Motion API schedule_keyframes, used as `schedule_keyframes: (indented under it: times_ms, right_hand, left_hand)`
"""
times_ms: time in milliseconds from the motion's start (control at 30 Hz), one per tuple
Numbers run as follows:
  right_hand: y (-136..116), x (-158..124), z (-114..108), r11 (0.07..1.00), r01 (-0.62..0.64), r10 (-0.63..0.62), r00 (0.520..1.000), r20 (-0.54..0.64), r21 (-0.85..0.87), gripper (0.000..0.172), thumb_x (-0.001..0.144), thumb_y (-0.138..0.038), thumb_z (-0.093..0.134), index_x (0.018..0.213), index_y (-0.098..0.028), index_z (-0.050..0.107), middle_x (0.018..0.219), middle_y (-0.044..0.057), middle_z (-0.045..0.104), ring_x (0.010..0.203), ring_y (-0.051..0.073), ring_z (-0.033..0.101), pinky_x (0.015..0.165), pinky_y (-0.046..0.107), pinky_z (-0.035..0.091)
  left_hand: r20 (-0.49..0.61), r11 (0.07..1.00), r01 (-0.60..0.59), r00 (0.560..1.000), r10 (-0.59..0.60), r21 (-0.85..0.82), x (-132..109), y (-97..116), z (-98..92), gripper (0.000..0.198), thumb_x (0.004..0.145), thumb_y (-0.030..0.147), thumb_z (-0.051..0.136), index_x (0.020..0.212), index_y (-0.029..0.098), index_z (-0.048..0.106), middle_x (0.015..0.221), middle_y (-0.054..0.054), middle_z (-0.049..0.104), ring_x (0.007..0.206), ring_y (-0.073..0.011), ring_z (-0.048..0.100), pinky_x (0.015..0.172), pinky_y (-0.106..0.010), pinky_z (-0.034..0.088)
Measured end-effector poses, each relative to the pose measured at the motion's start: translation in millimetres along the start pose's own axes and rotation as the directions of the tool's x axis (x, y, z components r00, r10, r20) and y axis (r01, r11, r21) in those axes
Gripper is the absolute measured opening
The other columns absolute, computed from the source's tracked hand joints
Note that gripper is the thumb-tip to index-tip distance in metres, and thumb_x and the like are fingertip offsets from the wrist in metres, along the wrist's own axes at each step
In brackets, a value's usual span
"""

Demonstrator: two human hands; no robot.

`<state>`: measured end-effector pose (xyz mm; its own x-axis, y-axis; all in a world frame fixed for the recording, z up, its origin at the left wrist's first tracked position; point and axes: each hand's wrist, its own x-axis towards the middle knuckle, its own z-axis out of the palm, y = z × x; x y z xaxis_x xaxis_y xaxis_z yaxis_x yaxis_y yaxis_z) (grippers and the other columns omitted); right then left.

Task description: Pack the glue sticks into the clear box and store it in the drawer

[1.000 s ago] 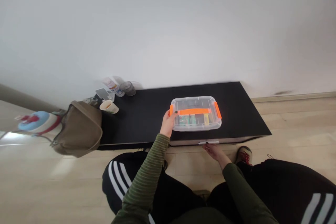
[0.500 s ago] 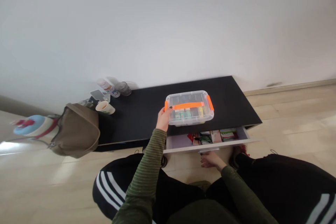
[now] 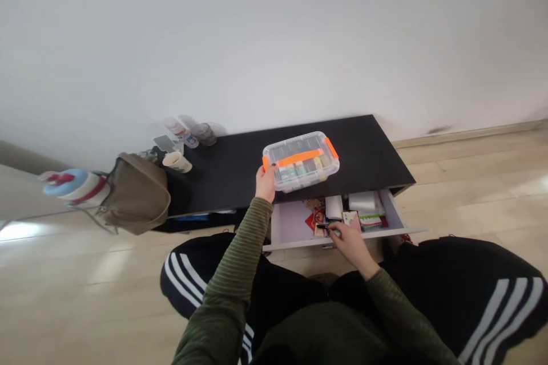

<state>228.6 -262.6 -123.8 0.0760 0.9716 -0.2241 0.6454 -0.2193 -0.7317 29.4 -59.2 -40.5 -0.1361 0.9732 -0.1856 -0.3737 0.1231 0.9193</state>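
Note:
My left hand [image 3: 265, 183] grips the left end of a clear plastic storage box [image 3: 299, 179] with an orange handle and orange clips. The box has its lid on and is tilted above the front of a black low cabinet [image 3: 231, 171]; small packages show through it. At the cabinet's front a white drawer [image 3: 295, 228] is pulled out. Over its front edge reaches my right hand [image 3: 349, 245], thumb and fingers closed at the end of a thin black pen-like item [image 3: 322, 227]. Small packets [image 3: 351, 219] and white rolled or folded items [image 3: 334, 207] lie in the drawer.
A paper cup [image 3: 177, 162], a spray can [image 3: 182, 132], a grey jar [image 3: 204, 133] and a phone-like white item [image 3: 166, 144] stand at the cabinet's left end. A brown bag [image 3: 139, 194] and a bottle [image 3: 79, 185] are beside them. My knees flank the drawer.
The drawer has come further out, showing more of its contents. My right hand has gone from the drawer's front handle up to the items inside. The box has tilted and shifted slightly left.

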Motion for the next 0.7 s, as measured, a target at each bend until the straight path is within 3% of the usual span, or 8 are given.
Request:
schedule_keyframes:
  times_ms: [67,167,367,433,533,633,700]
  right_hand:
    - [0.9,-0.5,-4.5,0.983,-0.060,0.061,0.998,0.000,-0.174,0.027,0.088,-0.031,0.050,0.104,-0.022,0.070,0.099,0.010,0.073,0.092,0.027,0.067,0.077,0.033,0.047]
    - [6.4,-3.9,-1.7,0.938,-0.116,0.148,0.986,0.074,-0.327,0.024,0.088,-0.032,0.052,0.096,-0.023,0.073,0.091,0.012,0.073,0.087,0.029,0.067,0.074,0.035,0.046]
    - [11.2,-9.8,3.0,0.934,-0.095,0.143,0.983,0.116,-0.344,0.027,0.088,-0.034,0.051,0.078,-0.021,0.073,0.082,0.012,0.072,0.084,0.028,0.067,0.074,0.037,0.047]
    - [13.4,-10.0,-1.5,0.971,-0.110,0.140,0.982,0.128,-0.213,0.026,0.087,-0.033,0.052,0.075,-0.021,0.071,0.075,0.008,0.071,0.076,0.024,0.067,0.074,0.034,0.048]
    - [19.3,-6.2,-13.8,0.971,-0.195,0.185,0.979,0.086,0.139,0.030,0.087,-0.040,0.048,0.082,-0.020,0.070,0.072,0.005,0.071,0.067,0.021,0.067,0.067,0.030,0.051]
    - [26.2,2.9,-26.9,0.826,-0.253,0.278,0.960,0.026,0.504,0.047,0.087,-0.054,0.043,0.099,-0.018,0.069,0.088,0.009,0.074,0.085,0.025,0.070,0.070,0.032,0.054]
    - [30.6,10.3,-31.0,0.700,-0.261,0.292,0.954,0.067,0.665,0.059,0.086,-0.064,0.038,0.110,-0.018,0.067,0.104,0.011,0.074,0.099,0.026,0.069,0.078,0.033,0.055]
  left_hand:
    - [-0.028,1.000,0.009,1.000,-0.010,-0.024,-8.5,1.8,-4.6,0.025,0.063,0.027,0.070,0.081,0.015,0.058,0.072,-0.001,0.064,0.063,-0.0127,0.061,0.064,-0.026,0.047]
    - [-0.067,0.998,0.033,0.997,-0.036,-0.044,-22.5,5.5,-17.8,0.025,0.063,0.025,0.071,0.082,0.015,0.060,0.070,0.000,0.063,0.063,-0.0120,0.061,0.063,-0.025,0.047]
    - [-0.110,0.990,0.115,0.986,-0.124,-0.080,-53.8,0.7,-52.3,0.030,0.063,0.026,0.074,0.089,0.016,0.063,0.077,0.000,0.067,0.070,-0.0136,0.065,0.065,-0.026,0.051]
    - [-0.081,0.988,0.124,0.988,-0.131,-0.092,-69.2,-2.7,-60.1,0.032,0.064,0.028,0.075,0.093,0.017,0.065,0.085,-0.002,0.069,0.078,-0.0156,0.067,0.071,-0.029,0.053]
    - [-0.047,0.990,0.128,0.990,-0.131,-0.065,-98.0,-8.0,-69.1,0.037,0.067,0.030,0.075,0.102,0.018,0.067,0.098,-0.005,0.072,0.093,-0.0191,0.068,0.082,-0.031,0.054]
    - [-0.055,0.988,0.157,0.986,-0.157,-0.007,-127.3,-17.4,-77.8,0.044,0.067,0.034,0.077,0.108,0.018,0.068,0.104,-0.007,0.072,0.097,-0.0214,0.068,0.084,-0.032,0.054]
    - [-0.074,0.979,0.203,0.977,-0.202,0.011,-142.6,-27.5,-83.0,0.050,0.066,0.035,0.079,0.110,0.017,0.068,0.104,-0.008,0.073,0.095,-0.0219,0.069,0.083,-0.032,0.054]
